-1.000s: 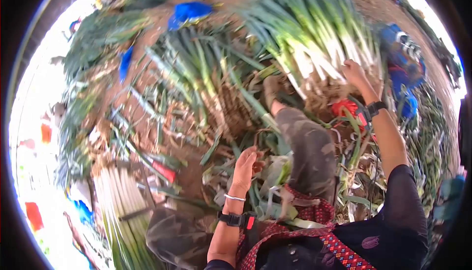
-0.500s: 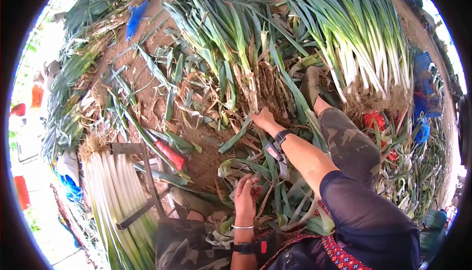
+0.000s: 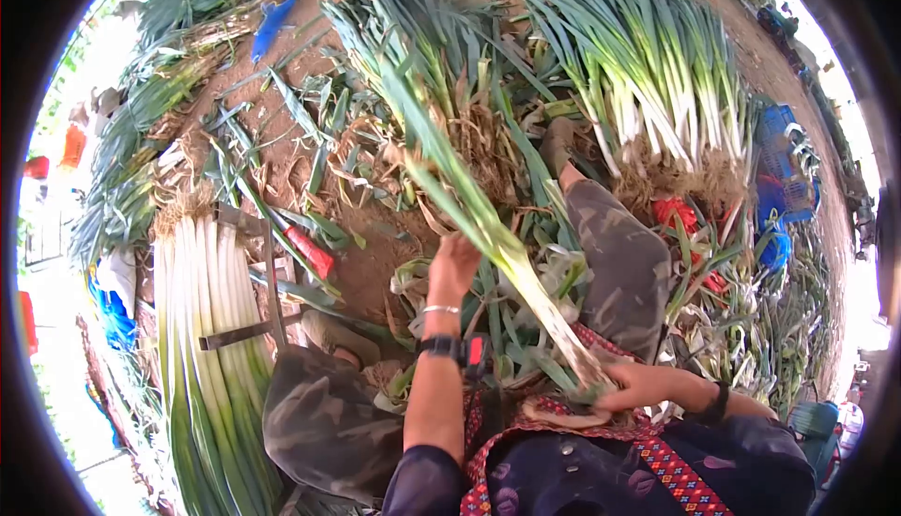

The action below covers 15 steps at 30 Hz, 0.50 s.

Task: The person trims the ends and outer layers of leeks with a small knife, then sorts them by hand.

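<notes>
A single leek [image 3: 513, 267] slants across my lap, its root end low and its green leaves pointing up and away. My right hand [image 3: 643, 385] is closed around it near the roots. Close beside its middle, my left hand [image 3: 453, 267] has curled fingers, with a thin dry leaf [image 3: 430, 214] sticking out above them. Beyond the hands, a pile of untrimmed leeks [image 3: 450, 75] lies on the soil with dry brown leaves about its base.
Cleaned leeks [image 3: 671, 84] lie at the upper right, roots toward me. On the left, a bundle of leeks [image 3: 202, 300] rests in a metal frame [image 3: 272, 277]. A red-handled tool [image 3: 310, 253] lies near it. Blue crates [image 3: 786, 159] stand at right; stripped leaves litter the ground.
My right hand has come back from the pile to my lap, bringing one leek. My left hand has moved up beside that leek, and its fingers have closed.
</notes>
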### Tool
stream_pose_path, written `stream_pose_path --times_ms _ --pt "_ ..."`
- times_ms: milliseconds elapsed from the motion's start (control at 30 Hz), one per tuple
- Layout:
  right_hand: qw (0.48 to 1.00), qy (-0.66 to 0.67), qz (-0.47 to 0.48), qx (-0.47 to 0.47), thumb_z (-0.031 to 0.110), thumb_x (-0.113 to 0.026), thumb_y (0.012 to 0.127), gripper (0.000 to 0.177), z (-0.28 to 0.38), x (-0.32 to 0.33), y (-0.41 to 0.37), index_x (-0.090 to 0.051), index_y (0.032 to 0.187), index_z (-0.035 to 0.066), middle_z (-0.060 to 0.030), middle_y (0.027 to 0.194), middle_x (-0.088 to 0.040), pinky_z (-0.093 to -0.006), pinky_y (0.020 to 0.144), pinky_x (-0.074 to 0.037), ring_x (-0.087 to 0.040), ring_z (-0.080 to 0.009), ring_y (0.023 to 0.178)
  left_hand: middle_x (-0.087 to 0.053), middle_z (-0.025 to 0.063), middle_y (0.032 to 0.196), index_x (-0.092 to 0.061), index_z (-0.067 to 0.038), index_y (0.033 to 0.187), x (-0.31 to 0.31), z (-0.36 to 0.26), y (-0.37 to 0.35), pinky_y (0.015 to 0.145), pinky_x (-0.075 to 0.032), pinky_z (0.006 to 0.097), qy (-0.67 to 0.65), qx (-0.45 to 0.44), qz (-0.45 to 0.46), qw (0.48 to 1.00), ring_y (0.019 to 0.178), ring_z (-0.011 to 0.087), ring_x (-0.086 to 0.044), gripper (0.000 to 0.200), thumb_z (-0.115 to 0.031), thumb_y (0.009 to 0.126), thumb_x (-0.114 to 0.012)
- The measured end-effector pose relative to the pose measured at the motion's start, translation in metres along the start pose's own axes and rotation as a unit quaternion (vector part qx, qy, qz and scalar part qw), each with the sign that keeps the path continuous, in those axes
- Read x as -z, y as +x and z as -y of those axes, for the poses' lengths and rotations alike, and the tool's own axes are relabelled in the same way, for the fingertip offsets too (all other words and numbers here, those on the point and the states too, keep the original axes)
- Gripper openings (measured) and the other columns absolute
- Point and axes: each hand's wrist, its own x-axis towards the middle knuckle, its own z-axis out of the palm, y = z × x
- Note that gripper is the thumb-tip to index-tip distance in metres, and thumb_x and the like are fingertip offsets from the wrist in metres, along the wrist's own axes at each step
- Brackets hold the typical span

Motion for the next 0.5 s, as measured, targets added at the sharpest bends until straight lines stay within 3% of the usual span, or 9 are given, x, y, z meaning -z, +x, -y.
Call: stream_pose_path --times_ms 67,100,133,167,200,233,333,400,500 --pt "0.996 0.001 0.047 -0.073 0.035 -0.057 0.087 0.050 -0.041 -0.011 -0.021 -0.046 0.122 0.001 -0.0089 0.110 -0.057 -0.0288 0.085 -0.043 -0.051 -0.0121 0.100 -0.058 0.0119 0.103 -0.048 0.000 0.119 0.005 0.040 0.033 0.077 -0.049 0.0359 -0.063 0.017 0.100 0.993 0.091 0.0229 -0.057 0.051 -0.045 0.093 -0.043" --pt "0.998 0.017 0.001 -0.059 0.036 -0.058 0.086 0.053 -0.051 -0.016 -0.023 -0.046 0.125 0.002 -0.0081 0.110 -0.057 -0.0303 0.085 -0.043 -0.051 -0.0129 0.100 -0.059 0.0103 0.096 -0.053 -0.004 0.112 -0.001 0.053 0.036 0.071 -0.051 0.0357 -0.077 0.028 0.146 0.986 0.082 0.0237 -0.059 0.047 -0.045 0.092 -0.045" --pt "0.993 -0.006 0.011 -0.119 0.039 -0.061 0.084 0.057 -0.056 -0.015 -0.016 -0.046 0.125 0.002 -0.0088 0.108 -0.057 -0.0310 0.084 -0.044 -0.052 -0.0148 0.097 -0.059 0.0080 0.089 -0.056 -0.007 0.105 0.000 0.062 0.038 0.065 -0.051 0.0352 -0.068 -0.021 0.193 0.979 0.075 0.0236 -0.059 0.039 -0.042 0.091 -0.048" --pt "0.994 0.052 -0.099 -0.004 0.043 -0.063 0.081 0.058 -0.057 -0.021 -0.004 -0.050 0.120 0.001 -0.0096 0.102 -0.058 -0.0306 0.083 -0.045 -0.053 -0.0161 0.092 -0.059 0.0074 0.087 -0.056 -0.007 0.102 0.004 0.070 0.037 0.064 -0.050 0.0349 -0.068 -0.009 0.168 0.983 0.075 0.0231 -0.059 0.035 -0.040 0.091 -0.049" --pt "0.991 -0.028 -0.061 -0.115 0.045 -0.064 0.080 0.062 -0.046 -0.007 0.013 -0.048 0.119 0.000 -0.0110 0.100 -0.059 -0.0305 0.081 -0.045 -0.054 -0.0177 0.090 -0.059 0.0068 0.085 -0.056 -0.008 0.100 0.002 0.069 0.030 0.064 -0.050 0.0346 -0.065 0.000 0.142 0.988 0.075 0.0226 -0.059 0.031 -0.037 0.090 -0.051" --pt "0.988 -0.053 -0.100 -0.106 0.046 -0.065 0.079 0.064 -0.014 0.000 0.029 -0.048 0.120 0.000 -0.0124 0.100 -0.059 -0.0303 0.081 -0.045 -0.056 -0.0186 0.092 -0.059 0.0070 0.086 -0.055 -0.007 0.101 -0.012 0.058 0.009 0.062 -0.050 0.0348 -0.040 0.004 0.085 0.996 0.075 0.0223 -0.058 0.028 -0.033 0.090 -0.051" --pt "0.955 0.081 -0.272 0.089 0.038 -0.072 0.075 0.054 0.004 0.006 0.124 -0.055 0.110 0.001 -0.0099 0.090 -0.061 -0.0335 0.073 -0.048 -0.058 -0.0185 0.082 -0.060 0.0094 0.099 -0.049 -0.005 0.114 -0.024 0.012 -0.036 0.071 -0.053 0.0385 0.008 -0.081 0.092 0.992 0.086 0.0251 -0.061 0.027 -0.018 0.091 -0.052" --pt "0.948 0.221 -0.215 0.084 0.031 -0.074 0.073 0.049 0.030 0.023 0.180 -0.057 0.107 0.000 -0.0083 0.086 -0.061 -0.0327 0.065 -0.049 -0.059 -0.0165 0.074 -0.060 0.0096 0.103 -0.047 -0.003 0.116 -0.027 -0.013 -0.050 0.073 -0.053 0.0358 0.090 -0.134 0.046 0.986 0.087 0.0219 -0.062 0.032 -0.009 0.086 -0.058" --pt "0.930 0.275 -0.238 0.049 0.023 -0.070 0.077 0.032 0.071 0.028 0.222 -0.063 0.099 0.001 -0.0047 0.080 -0.063 -0.0305 0.060 -0.049 -0.060 -0.0154 0.066 -0.061 0.0068 0.097 -0.050 -0.005 0.110 -0.015 -0.046 -0.059 0.064 -0.051 0.0293 0.107 -0.170 -0.013 0.980 0.080 0.0175 -0.061 0.030 -0.012 0.083 -0.062"
